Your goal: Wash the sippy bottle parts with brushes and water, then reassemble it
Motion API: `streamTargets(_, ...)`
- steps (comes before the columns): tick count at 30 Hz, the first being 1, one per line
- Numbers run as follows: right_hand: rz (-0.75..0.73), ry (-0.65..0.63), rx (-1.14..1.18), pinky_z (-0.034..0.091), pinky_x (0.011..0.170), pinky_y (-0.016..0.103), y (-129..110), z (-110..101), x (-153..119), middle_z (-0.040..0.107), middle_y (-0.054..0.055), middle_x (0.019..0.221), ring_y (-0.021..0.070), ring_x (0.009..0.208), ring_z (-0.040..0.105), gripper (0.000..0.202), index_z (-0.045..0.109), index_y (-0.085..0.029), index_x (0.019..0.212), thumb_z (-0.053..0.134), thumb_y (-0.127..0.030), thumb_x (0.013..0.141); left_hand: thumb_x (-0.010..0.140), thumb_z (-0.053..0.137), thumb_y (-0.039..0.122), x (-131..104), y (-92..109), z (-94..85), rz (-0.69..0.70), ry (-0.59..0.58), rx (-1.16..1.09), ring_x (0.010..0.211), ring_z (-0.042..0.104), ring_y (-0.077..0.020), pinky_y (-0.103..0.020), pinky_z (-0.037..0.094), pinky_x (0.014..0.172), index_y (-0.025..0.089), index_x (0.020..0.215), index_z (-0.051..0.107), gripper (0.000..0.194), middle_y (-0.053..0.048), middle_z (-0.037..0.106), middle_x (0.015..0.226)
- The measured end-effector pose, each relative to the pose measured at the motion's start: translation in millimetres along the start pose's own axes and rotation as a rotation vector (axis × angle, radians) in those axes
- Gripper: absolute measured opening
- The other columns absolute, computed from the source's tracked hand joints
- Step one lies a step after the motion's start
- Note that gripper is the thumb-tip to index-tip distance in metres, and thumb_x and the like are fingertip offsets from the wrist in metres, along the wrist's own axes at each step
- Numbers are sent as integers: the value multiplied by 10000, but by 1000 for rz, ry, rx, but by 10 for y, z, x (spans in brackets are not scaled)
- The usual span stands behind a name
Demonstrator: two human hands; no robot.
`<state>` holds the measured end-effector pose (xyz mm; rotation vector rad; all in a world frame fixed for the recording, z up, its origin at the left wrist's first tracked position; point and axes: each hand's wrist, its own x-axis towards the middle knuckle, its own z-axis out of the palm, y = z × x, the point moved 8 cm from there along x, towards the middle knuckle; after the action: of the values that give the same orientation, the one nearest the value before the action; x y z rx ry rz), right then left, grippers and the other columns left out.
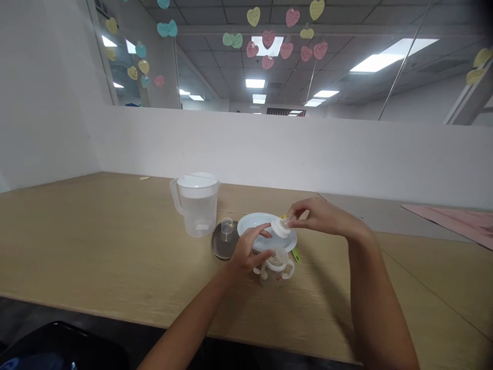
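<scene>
My right hand pinches a baby bottle nipple with a white collar, tilted above a pale blue-white bowl. Below it stands a clear baby bottle with two white side handles, upright on the table. My left hand reaches in from the left, its thumb and fingers spread apart. Its thumb comes close to the bottle's top and its fingertips to the collar; whether they touch is unclear. A green handle pokes out beside the bowl, the rest of it hidden.
A translucent lidded pitcher stands left of the bowl. Beside it, a dark round tray bears a small clear cup-shaped piece. A pink cloth lies at the far right of the table. Behind runs a white wall below a window.
</scene>
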<state>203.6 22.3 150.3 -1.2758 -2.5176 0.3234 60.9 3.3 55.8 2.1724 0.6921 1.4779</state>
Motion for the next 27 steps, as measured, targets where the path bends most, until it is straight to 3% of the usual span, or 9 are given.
streamTargets(4, -10, -157, 97, 395, 583, 239, 16, 60, -105, 667, 38, 737, 153, 674, 568, 248, 689, -176, 741, 620, -406, 680, 651, 683, 473, -61, 66, 210, 151, -126, 236, 957, 575, -278, -435, 316, 998, 199, 1318, 426, 765, -91, 653, 985)
streamTargets(10, 50, -356, 213, 417, 487, 214, -28, 351, -52, 670, 52, 679, 141, 577, 574, 170, 694, -160, 701, 643, -306, 631, 623, 715, 447, -103, 25, 281, 125, -85, 306, 857, 617, -252, -443, 282, 1030, 190, 1329, 407, 812, -86, 672, 943)
streamTargets(16, 28, -322, 151, 378, 441, 200, -171, 537, 89, 639, 27, 608, 109, 478, 529, 94, 668, -141, 631, 586, -177, 606, 564, 760, 394, -90, 38, 228, 63, -19, 191, 1004, 561, -312, -425, 316, 985, 187, 1218, 520, 727, -126, 628, 1093)
streamTargets(23, -72, -333, 79, 383, 503, 182, -295, 618, 156, 675, 20, 697, 130, 621, 579, 314, 716, -165, 704, 474, -30, 555, 621, 712, 419, -95, 81, 262, 82, -35, 273, 928, 562, -281, -385, 385, 872, 171, 1122, 538, 586, -118, 626, 1011)
streamTargets(27, -59, -327, 71, 369, 501, 183, -268, 628, 165, 672, 17, 700, 124, 611, 572, 308, 702, -171, 690, 471, -31, 542, 619, 703, 442, -109, 47, 270, 85, -30, 309, 857, 560, -256, -365, 398, 826, 172, 1071, 550, 548, -104, 625, 944)
